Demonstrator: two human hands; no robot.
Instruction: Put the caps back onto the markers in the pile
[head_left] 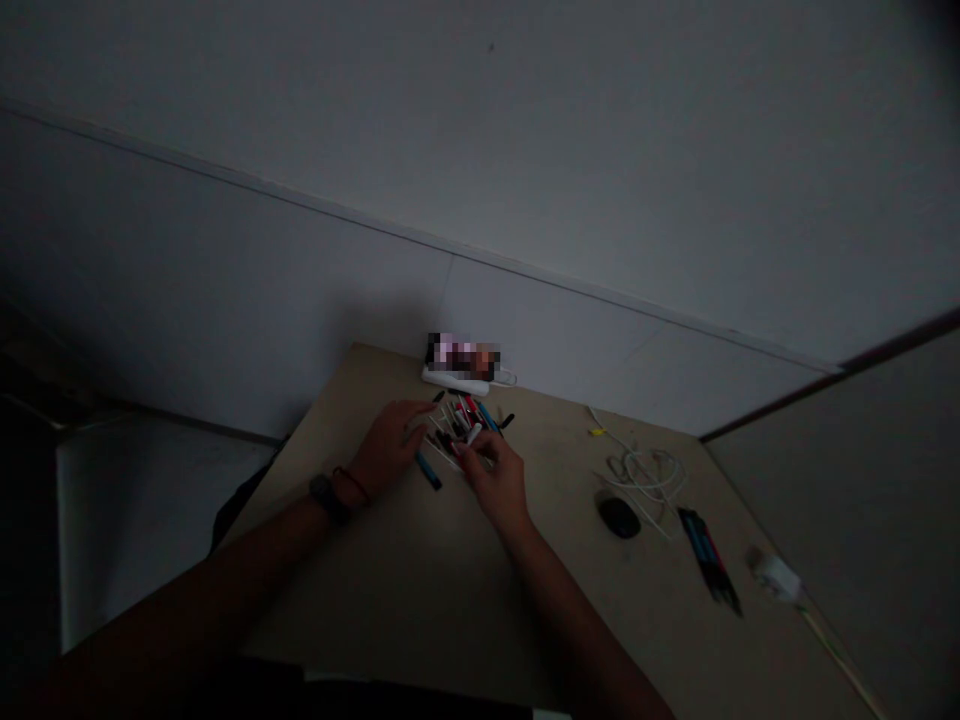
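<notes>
Head view: pinching a white pen [474, 433], or similar in this dim light, in the right hand [496, 480] over the pile of pens [469, 408] on the counter [420, 580], with the left hand [384, 445] loosely open at the pile's left edge as if steadying it.

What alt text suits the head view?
A left hand and right hand work at a pile of pens on a table; the right seems to hold something white. Rightward lie a black mouse, white cable and pen bundle.
</notes>
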